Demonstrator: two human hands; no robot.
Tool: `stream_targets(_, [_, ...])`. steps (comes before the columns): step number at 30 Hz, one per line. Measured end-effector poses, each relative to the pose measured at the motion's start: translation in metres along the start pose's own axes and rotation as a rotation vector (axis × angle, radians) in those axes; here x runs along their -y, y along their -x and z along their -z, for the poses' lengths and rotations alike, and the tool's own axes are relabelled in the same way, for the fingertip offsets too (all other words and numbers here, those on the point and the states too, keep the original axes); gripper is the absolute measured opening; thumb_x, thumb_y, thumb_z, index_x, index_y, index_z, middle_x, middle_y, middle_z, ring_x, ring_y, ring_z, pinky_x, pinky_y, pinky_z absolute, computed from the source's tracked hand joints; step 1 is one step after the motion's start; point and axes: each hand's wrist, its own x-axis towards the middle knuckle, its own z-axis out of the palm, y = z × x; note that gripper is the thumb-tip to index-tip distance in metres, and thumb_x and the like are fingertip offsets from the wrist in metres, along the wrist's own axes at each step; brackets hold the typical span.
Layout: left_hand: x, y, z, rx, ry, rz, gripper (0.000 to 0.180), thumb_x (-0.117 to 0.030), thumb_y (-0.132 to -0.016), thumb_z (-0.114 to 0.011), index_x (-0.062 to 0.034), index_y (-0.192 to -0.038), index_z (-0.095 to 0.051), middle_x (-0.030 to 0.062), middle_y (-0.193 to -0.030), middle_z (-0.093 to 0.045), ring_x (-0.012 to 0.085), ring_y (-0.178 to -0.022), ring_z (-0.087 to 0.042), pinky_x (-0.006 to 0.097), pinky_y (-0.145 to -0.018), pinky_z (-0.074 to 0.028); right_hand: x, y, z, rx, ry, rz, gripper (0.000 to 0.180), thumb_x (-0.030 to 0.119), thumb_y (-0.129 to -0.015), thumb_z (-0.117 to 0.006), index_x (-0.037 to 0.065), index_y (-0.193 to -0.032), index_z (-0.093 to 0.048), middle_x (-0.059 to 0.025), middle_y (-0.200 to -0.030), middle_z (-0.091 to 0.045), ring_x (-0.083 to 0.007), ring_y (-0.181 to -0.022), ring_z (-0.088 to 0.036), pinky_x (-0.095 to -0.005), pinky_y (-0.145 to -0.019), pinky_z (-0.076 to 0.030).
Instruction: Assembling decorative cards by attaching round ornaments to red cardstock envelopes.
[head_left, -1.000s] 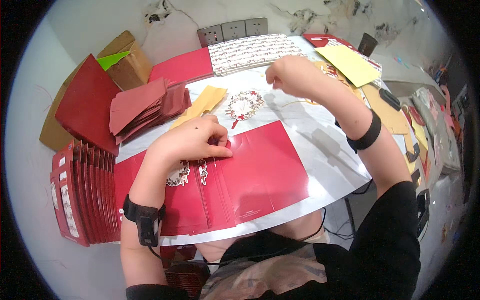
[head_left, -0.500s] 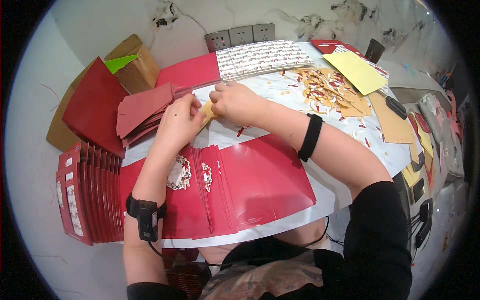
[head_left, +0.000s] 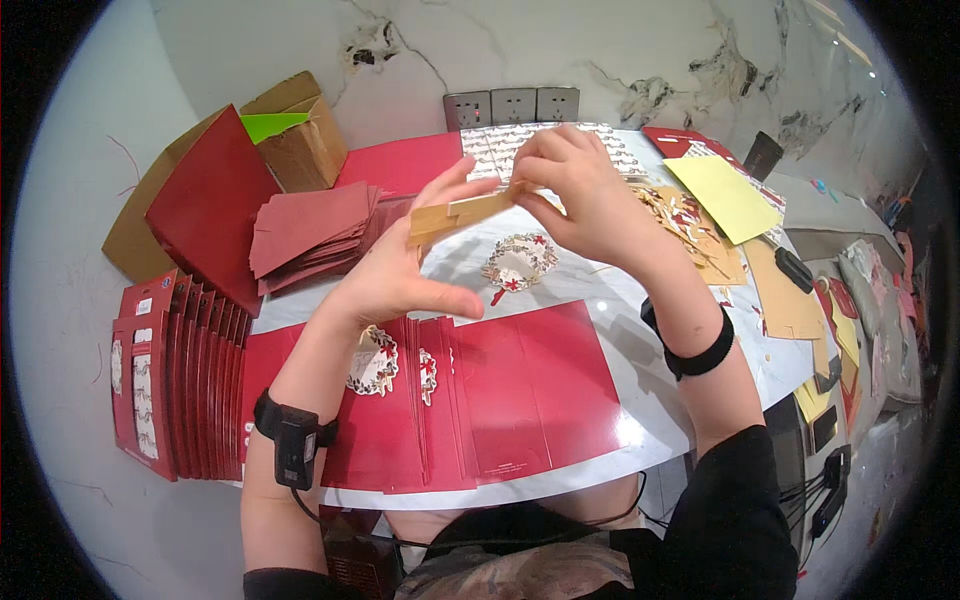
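Observation:
Above the table, a tan folded paper strip (head_left: 465, 213) is pinched at one end by the thumb and fingers of my right hand (head_left: 590, 190). The strip's other end lies across my left hand (head_left: 395, 265), whose fingers are stretched out and thumb spread apart. Beneath the hands, a wreath-shaped paper cutout (head_left: 520, 262) with red details rests on the white tabletop. Closer to me lie overlapping glossy red card folders (head_left: 545, 400). Another wreath cutout (head_left: 374, 362) sits on them, partly behind my left wrist.
A stack of dull red envelopes (head_left: 310, 235) lies at left, near a cardboard box (head_left: 305, 150). Red folded packets (head_left: 190, 380) stand in a row at the left edge. Tan and red paper scraps (head_left: 690, 225) are heaped at right beside a yellow sheet (head_left: 725, 195).
Both hands have lifted from the tabletop beside the envelopes. My right hand has moved right with the tan strip, my left fingers have spread, and the wreath cutout now shows fully.

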Motion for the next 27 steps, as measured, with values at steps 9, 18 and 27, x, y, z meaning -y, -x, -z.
stream_targets(9, [0.007, 0.003, -0.015, -0.298, 0.376, 0.322, 0.035, -0.009, -0.093, -0.074, -0.0021, -0.126, -0.062, 0.0073, -0.119, -0.069, 0.0145, -0.104, -0.069, 0.031, -0.081, -0.062, -0.002, 0.000, -0.003, 0.119, -0.281, -0.161, 0.019, 0.012, -0.090, -0.069, 0.004, -0.107, -0.066, -0.0123, -0.104, -0.063, -0.0316, -0.105, -0.059, -0.0432, -0.093, -0.047])
stream_targets(18, [0.000, 0.003, -0.026, -0.251, 0.464, 0.278, 0.033, -0.008, -0.094, -0.074, 0.0002, -0.124, -0.064, 0.0063, -0.115, -0.069, 0.0138, -0.101, -0.069, 0.028, -0.082, -0.063, 0.033, -0.008, -0.003, -0.042, -0.444, -0.032, 0.014, 0.008, -0.079, -0.077, 0.004, -0.091, -0.071, -0.0096, -0.090, -0.065, -0.0296, -0.086, -0.065, -0.0396, -0.076, -0.054])
stream_targets(27, [0.001, 0.005, -0.028, -0.241, 0.361, 0.231, 0.030, -0.006, -0.093, -0.074, 0.0013, -0.121, -0.065, 0.0075, -0.111, -0.071, 0.0155, -0.099, -0.070, 0.030, -0.081, -0.062, 0.035, -0.007, -0.005, -0.045, -0.479, -0.110, 0.011, 0.007, -0.082, -0.075, 0.002, -0.090, -0.072, -0.0111, -0.086, -0.066, -0.0284, -0.079, -0.067, -0.0376, -0.071, -0.055])
